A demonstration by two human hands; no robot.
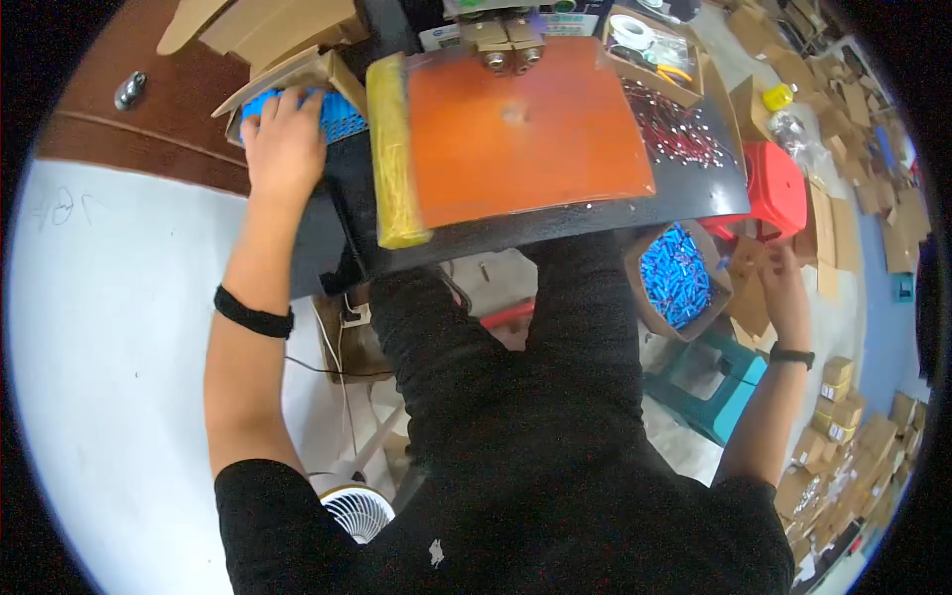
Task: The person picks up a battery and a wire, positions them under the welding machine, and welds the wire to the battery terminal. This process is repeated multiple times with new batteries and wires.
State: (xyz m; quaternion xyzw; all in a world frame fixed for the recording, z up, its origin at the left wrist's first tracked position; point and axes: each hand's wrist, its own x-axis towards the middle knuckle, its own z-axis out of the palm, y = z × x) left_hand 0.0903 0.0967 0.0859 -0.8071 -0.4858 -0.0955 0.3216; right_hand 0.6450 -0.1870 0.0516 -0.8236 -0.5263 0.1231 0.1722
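Observation:
My left hand [286, 144] reaches into an open cardboard box [342, 74] at the table's far left, fingers curled over the blue cylindrical cells [343, 117] packed upright in rows. How many cells lie under the fingers is hidden. My right hand [783, 293] hangs low at the right, beside a cardboard box [650, 297] filled with loose blue cylinders [676, 276]. Its fingers are bent together towards that box's right rim; whatever they hold is too small and blurred to name.
An orange mat [526, 139] covers the black table's middle, a yellow bundle [392, 149] along its left edge. A welding-type head [506, 50] stands behind. Red-and-black wires [679, 124] lie right, near a tool box [650, 59]. Red [778, 188] and teal [709, 387] stools stand right.

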